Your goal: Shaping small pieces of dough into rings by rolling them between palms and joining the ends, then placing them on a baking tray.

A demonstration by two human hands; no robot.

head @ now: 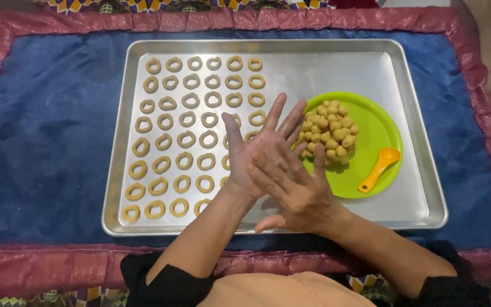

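My left hand [252,149] lies flat with its fingers spread, above the middle of a metal baking tray [336,68]. My right hand [301,198] is laid flat across it, palm against palm. Anything between the palms is hidden. Several rows of small dough rings [184,120] fill the tray's left half, and my hands cover a few of them. Just right of my fingertips, a green plate [379,128] sits on the tray. It holds a heap of small dough balls [329,132] and an orange plastic spoon [379,169].
The tray rests on a blue cloth [46,136] with a dark red border [41,267]. Bare metal shows along the tray's top right and bottom right. A patterned fabric edge [143,4] runs along the far side.
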